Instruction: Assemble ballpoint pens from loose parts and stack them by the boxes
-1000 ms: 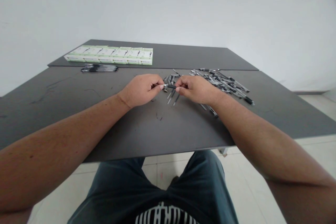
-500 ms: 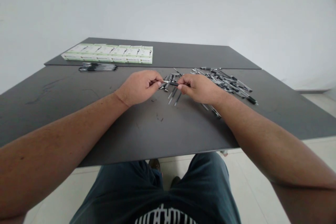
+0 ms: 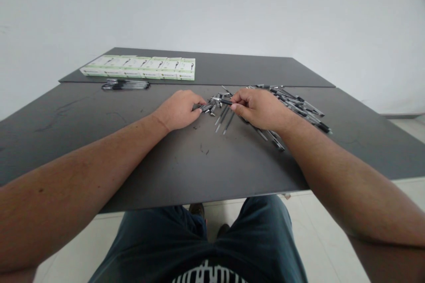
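My right hand (image 3: 257, 107) pinches a pen barrel with a black grip (image 3: 226, 101) between thumb and fingertips, its tip pointing left. My left hand (image 3: 181, 109) is at the left edge of a small heap of pen parts (image 3: 212, 108), some with shiny metal ends. Its thumb and forefinger close around a small grey pen part (image 3: 198, 107), partly hidden by the fingers. Just below the heap, several thin refills (image 3: 228, 124) lie side by side. Partly behind and under my right hand spreads a large pile of clear pen barrels with black grips (image 3: 300, 108).
Toward the back left, a row of white and green boxes (image 3: 139, 73) stands on the dark grey table (image 3: 159, 172). In front of them lies a bundle of pens (image 3: 126, 84). A seam crosses the table behind the piles, and a pale wall (image 3: 212, 9) rises beyond.
My left hand has come away from the pen's tip and lowered to the small heap. My right hand still holds the pen barrel. The view has shifted slightly.
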Demonstrator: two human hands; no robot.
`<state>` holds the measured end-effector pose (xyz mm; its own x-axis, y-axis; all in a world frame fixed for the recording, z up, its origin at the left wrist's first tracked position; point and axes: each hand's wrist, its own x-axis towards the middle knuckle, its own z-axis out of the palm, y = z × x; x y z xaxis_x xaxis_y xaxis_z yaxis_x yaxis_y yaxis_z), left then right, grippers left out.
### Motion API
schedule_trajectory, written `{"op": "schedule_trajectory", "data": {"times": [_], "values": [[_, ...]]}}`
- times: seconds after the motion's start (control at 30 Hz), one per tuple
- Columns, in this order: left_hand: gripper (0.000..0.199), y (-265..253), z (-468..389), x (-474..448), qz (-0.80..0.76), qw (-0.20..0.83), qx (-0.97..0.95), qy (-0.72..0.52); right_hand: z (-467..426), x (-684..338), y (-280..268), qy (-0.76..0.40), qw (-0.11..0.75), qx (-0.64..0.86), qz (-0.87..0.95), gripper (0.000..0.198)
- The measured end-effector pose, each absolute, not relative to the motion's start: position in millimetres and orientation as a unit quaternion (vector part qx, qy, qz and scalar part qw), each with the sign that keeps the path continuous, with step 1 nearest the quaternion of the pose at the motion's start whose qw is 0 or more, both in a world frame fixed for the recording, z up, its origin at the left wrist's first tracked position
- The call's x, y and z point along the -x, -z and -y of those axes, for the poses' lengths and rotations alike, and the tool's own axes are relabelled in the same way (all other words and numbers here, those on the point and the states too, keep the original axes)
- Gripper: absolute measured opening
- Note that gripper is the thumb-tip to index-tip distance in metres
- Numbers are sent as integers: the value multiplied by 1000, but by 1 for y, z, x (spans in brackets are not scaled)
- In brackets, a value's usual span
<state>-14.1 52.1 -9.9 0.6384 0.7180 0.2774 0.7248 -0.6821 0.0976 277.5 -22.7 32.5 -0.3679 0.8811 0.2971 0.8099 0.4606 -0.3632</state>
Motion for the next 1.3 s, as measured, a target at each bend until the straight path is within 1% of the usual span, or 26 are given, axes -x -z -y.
{"op": "schedule_trajectory", "data": {"times": [0.17,0.37,0.67,1.07,1.3], "values": [[50,9,-55,15,425,20,897,122,22,-279,-31,-89,230,515,821,25],[48,8,-54,15,458,17,880,124,23,-279,-31,-94,227,507,826,24],[39,8,-53,7,466,11,875,133,24,-277,-32,-91,217,507,829,26],[42,11,-56,9,441,14,887,137,26,-277,-34,-96,210,508,830,24],[36,14,-59,10,458,13,881,119,27,-278,-32,-97,204,506,832,25]]}}
